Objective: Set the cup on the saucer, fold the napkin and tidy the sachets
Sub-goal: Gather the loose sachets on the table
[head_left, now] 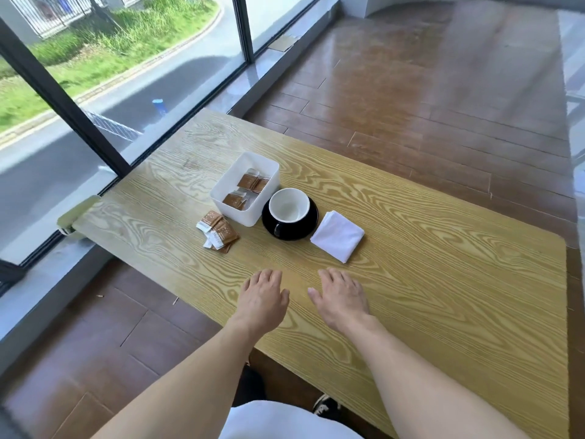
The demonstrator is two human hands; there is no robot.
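A cup (289,206), black outside and white inside, stands on a black saucer (308,228) in the middle of the wooden table (443,280). A folded white napkin (337,234) lies just right of the saucer. Left of the saucer stands a white box (221,185) with several brown sachets (253,183) inside. More brown sachets (218,229) lie loose in a small pile on the table in front of the box. My left hand (261,297) and my right hand (342,297) rest flat on the table near its front edge, fingers apart, holding nothing.
A glass wall with black frames runs along the left side of the table. Brown wood flooring (411,90) spreads beyond the far edge. My shoe (326,407) shows under the table's near edge.
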